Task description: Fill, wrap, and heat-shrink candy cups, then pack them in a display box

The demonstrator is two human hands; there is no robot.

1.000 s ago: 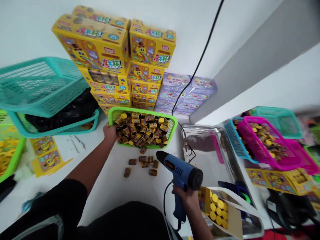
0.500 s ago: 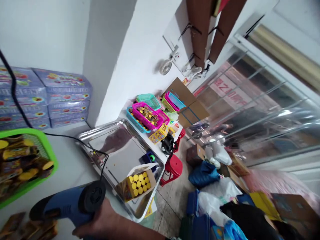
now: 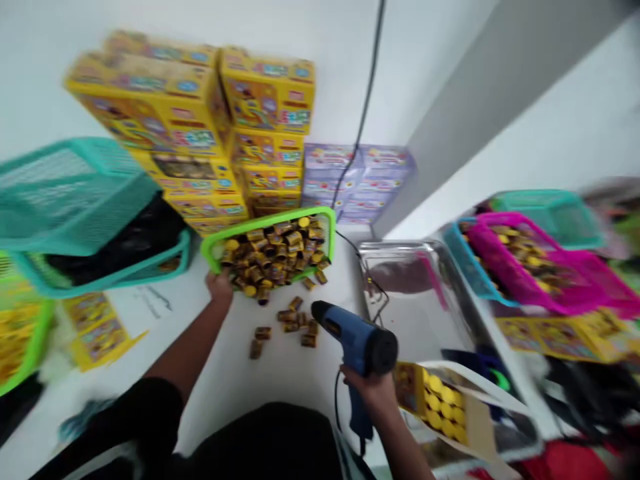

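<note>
My left hand (image 3: 219, 292) grips the near edge of a lime-green plastic basket (image 3: 265, 227), which is heaped with small brown-and-gold packets with yellow ends. Several loose packets (image 3: 285, 325) lie on the white table (image 3: 210, 393) below the basket. My right hand (image 3: 367, 390) is wrapped around the handle of a blue-and-black heat gun (image 3: 357, 343), its nozzle pointing left towards the loose packets without touching them. A cord hangs from its handle. To the right of that hand, an open yellow box (image 3: 430, 400) shows rows of yellow round tops.
Yellow printed cartons (image 3: 165, 113) and lilac cartons (image 3: 355, 180) are stacked against the wall. Teal baskets (image 3: 70, 193) stand at the left. A steel tray (image 3: 415, 293) lies right of the basket, with a black cable (image 3: 365, 87) draped into it. A pink basket (image 3: 525, 230) sits farther right.
The view swung right towards the doorway and has come back. The green basket now sits slightly lower in the view, and my left hand still holds it. The heat gun remains in my right hand.
</note>
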